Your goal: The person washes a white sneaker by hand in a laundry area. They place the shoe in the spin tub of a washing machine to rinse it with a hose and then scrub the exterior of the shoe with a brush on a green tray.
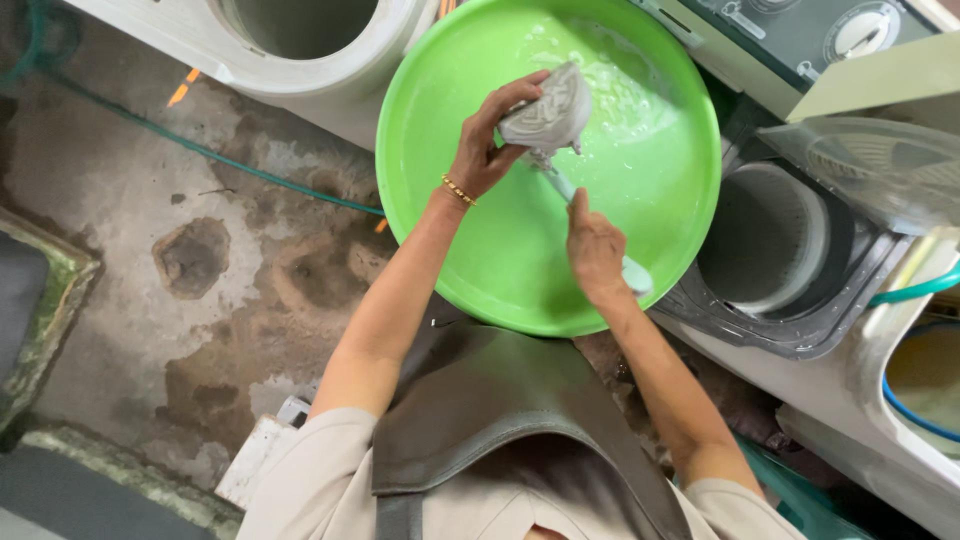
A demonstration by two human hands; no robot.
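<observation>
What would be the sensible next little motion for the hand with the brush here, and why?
Probably another short stroke of the brush across the shoe. The left hand holds the white shoe sole-up over the soapy green basin, and the right hand has the brush head against it.

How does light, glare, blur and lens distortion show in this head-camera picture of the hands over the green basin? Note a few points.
Head view: soft, even daylight; pale glare on the soapy water in the green basin. The left hand and white shoe are sharp; the right hand and brush look slightly soft. Wide-lens bending curves the washing machine at the edge; the clear lid is hazy.
</observation>
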